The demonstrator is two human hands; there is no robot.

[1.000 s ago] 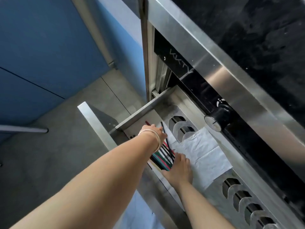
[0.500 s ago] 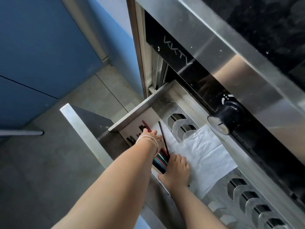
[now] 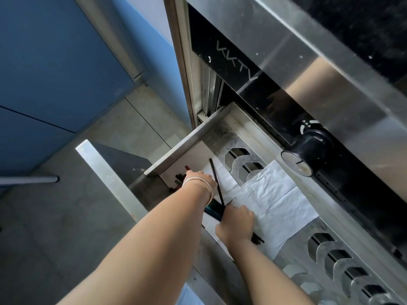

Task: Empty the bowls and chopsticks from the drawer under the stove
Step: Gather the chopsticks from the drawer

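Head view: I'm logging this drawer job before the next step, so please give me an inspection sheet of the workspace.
Surface: open metal drawer under the stove, lined with crumpled white paper.
Job's things: chopsticks in a bundle along the drawer's left side, one black stick angled up; no bowls seen.
Clutter: curved metal rack slots in the drawer floor.
Grippers: left hand, with bangles at the wrist, over the far ends of the chopsticks, grip hidden; right hand curled over the near ends.
Cables: nothing seen.
Surroundings: black knob on the stove front, blue cabinets, grey floor.
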